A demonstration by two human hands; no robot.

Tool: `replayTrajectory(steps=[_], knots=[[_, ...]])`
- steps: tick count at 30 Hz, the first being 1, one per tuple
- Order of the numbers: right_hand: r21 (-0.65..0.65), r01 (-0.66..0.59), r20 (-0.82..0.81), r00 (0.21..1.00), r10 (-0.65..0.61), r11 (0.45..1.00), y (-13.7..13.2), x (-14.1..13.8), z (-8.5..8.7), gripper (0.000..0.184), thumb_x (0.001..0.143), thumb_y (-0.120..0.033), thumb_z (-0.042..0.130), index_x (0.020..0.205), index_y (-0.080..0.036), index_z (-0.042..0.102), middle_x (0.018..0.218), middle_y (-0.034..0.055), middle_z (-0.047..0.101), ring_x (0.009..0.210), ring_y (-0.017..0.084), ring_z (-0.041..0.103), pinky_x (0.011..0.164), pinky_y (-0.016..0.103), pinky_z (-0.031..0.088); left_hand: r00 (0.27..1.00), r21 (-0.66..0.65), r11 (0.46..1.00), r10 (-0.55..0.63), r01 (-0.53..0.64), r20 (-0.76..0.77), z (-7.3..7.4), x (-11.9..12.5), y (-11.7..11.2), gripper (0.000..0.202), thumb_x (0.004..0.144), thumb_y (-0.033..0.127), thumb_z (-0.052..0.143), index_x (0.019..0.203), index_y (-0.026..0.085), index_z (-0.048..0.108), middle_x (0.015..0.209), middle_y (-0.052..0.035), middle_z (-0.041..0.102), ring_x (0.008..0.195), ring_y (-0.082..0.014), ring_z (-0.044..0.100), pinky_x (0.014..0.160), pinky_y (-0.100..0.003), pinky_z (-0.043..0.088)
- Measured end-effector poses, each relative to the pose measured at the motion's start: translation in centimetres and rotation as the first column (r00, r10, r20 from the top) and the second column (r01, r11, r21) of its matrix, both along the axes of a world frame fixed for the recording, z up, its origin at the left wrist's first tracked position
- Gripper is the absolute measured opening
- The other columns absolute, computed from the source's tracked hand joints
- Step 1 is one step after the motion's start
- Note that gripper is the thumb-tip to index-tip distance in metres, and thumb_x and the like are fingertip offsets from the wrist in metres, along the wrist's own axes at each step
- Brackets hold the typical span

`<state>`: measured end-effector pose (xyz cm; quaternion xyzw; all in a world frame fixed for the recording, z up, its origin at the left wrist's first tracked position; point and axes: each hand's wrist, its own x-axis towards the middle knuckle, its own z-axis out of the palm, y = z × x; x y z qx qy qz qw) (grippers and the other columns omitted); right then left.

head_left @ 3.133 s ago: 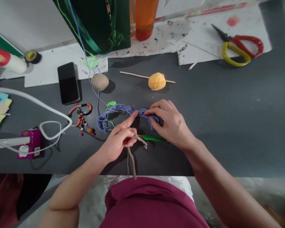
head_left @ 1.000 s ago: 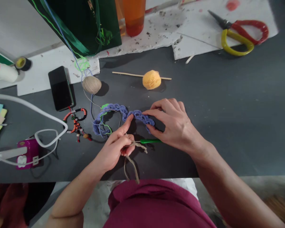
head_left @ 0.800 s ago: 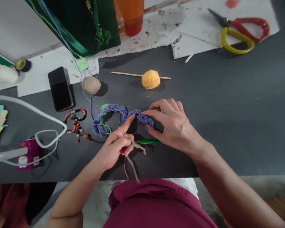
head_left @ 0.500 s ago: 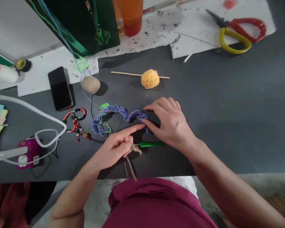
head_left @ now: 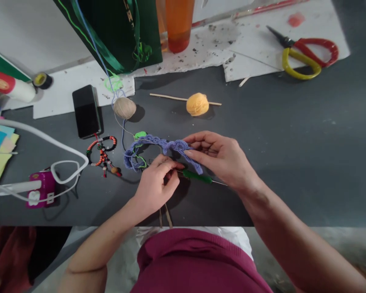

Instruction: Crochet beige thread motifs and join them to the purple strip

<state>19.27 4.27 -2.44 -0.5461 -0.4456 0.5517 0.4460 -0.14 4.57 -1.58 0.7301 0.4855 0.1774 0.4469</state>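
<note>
Here's the dark table [head_left: 293, 142], running out well past both hands, with the green bag [head_left: 154, 34] standing beyond the left hand. And the right hand [head_left: 227, 158]: thumb and fingertips pinched on the crocheted strip. The left hand [head_left: 157, 181] sits apart from it, fingers curled, apparently closed round one end of the hook; the exact grip is hidden.

Now the handling: a light pinch should suit this soft, scalloped edge, the strip eased flat without stretching, the left hand steady so the hook doesn't snag it. And there's the blue strip [head_left: 171, 146], just ahead of both hands, its right end between them, the rest curling beyond the left knuckles. The green hook [head_left: 198, 177] spans the gap below that end, pointing towards the right wrist. Yellow ball [head_left: 197, 104] ahead of the right hand; beige strands [head_left: 168, 215] trailing beneath the left.
</note>
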Motion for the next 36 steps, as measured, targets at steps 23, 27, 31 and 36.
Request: replayTrajectory(steps=[23,27,31,36], knots=[[-0.006,-0.078,0.052,0.996,0.078,0.997,-0.03,-0.47,-0.43,0.045,0.082,-0.064,0.080,0.079,-0.020,0.071,0.061,-0.0005,0.062,0.055,0.013,0.050,0.050,0.027,0.040,0.904,-0.068,0.937,0.348,-0.342,0.250,-0.58,0.65,0.06,0.027,0.090,0.025,0.070,0.066,0.023,0.056,0.077,-0.0011,0.057,0.081,-0.0200,0.055,0.081,-0.036,0.042],[0.019,-0.065,0.074,0.995,0.064,0.998,-0.07,-0.45,-0.32,0.047,0.083,-0.065,0.078,0.079,-0.019,0.070,0.065,0.0009,0.065,0.059,0.014,0.053,0.054,0.028,0.042,0.909,-0.102,0.941,0.339,-0.324,0.244,-0.51,0.54,0.13,0.030,0.092,0.030,0.070,0.067,0.023,0.055,0.077,-0.0017,0.057,0.081,-0.0209,0.054,0.081,-0.036,0.042],[0.056,-0.081,0.108,0.991,0.075,0.995,-0.08,-0.64,-0.18,0.045,0.085,-0.064,0.077,0.081,-0.019,0.070,0.068,0.0020,0.068,0.061,0.015,0.057,0.057,0.029,0.044,0.912,-0.101,0.944,0.329,-0.314,0.244,-0.58,0.49,0.07,0.029,0.094,0.033,0.069,0.069,0.024,0.057,0.078,-0.0020,0.057,0.083,-0.0216,0.053,0.083,-0.038,0.042],[0.081,-0.088,0.172,0.982,0.073,0.993,-0.21,-0.89,-0.18,0.039,0.089,-0.058,0.075,0.084,-0.019,0.071,0.070,0.0028,0.071,0.062,0.015,0.060,0.059,0.029,0.046,0.914,-0.090,0.948,0.319,-0.307,0.252,-0.94,0.66,-0.07,0.018,0.088,0.029,0.074,0.074,0.024,0.064,0.078,-0.0025,0.061,0.089,-0.0241,0.056,0.089,-0.040,0.042]])
